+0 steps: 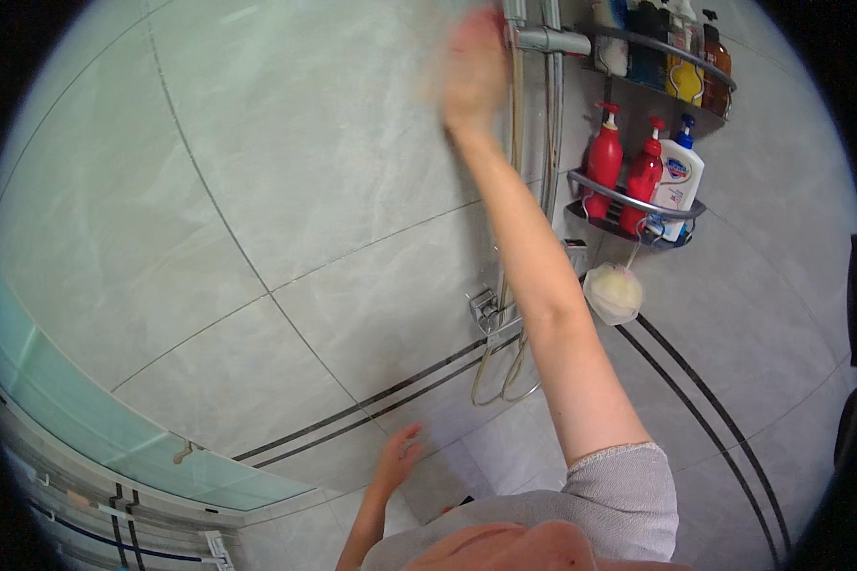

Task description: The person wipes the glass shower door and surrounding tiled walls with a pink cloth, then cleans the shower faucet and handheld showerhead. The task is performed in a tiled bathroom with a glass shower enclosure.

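My right hand (475,75) is raised high against the grey tiled wall (314,143), just left of the chrome shower rail (553,107). Motion blurs it. Something red (482,28), which looks like a cloth, shows at its fingers beside the shower-head holder (550,41). Low in front of my body hangs my left hand (398,455), with its fingers loosely bent and apart and nothing visible in it.
Two corner racks hold pump bottles: an upper rack (660,44) and a lower rack (635,203) with red bottles (603,160) and a white bottle (680,171). Below hangs a bath puff (614,292). A shower mixer (489,314), looped hose (510,396) and glass panel (114,421) are around me.
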Tool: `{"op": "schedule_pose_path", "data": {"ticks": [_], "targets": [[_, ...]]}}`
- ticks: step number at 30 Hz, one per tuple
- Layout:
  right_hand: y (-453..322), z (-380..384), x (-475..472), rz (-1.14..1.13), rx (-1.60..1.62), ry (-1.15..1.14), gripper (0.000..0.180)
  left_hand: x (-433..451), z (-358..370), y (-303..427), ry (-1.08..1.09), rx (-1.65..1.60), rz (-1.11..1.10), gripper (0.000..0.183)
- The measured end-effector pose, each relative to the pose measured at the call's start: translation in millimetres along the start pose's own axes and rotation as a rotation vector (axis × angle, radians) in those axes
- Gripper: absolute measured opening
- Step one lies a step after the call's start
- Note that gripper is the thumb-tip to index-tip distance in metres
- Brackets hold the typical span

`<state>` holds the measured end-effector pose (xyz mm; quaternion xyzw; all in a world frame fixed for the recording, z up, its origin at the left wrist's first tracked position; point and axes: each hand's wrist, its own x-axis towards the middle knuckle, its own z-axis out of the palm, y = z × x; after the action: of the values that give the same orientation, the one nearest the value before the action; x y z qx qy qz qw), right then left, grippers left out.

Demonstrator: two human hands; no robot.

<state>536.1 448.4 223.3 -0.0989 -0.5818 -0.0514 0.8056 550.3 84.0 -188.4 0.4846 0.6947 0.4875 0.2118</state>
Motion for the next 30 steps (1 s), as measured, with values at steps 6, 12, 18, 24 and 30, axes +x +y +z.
{"op": "schedule_pose_path", "data": {"ticks": [6,12,18,24,30], "targets": [[10,-25,-99,0.400,-0.151,0.123,0.049,-28,-21,-42,0.027,-0.045,-0.056,0.037],[-115,1,-64,-0.178,0.158,-0.279,0.044,20,-32,-9,-0.047,-0.027,0.099,0.035],[-18,79,124,-0.258,-0.024,-0.131,0.042,21,-34,4,-0.039,-0.034,0.075,0.035],[-11,63,132,0.347,0.001,0.123,0.052,-5,-28,-41,0.046,-0.082,-0.055,0.034],[-97,46,35,-0.392,0.269,-0.149,0.039,29,-28,-7,-0.050,-0.029,0.118,0.037]]}}
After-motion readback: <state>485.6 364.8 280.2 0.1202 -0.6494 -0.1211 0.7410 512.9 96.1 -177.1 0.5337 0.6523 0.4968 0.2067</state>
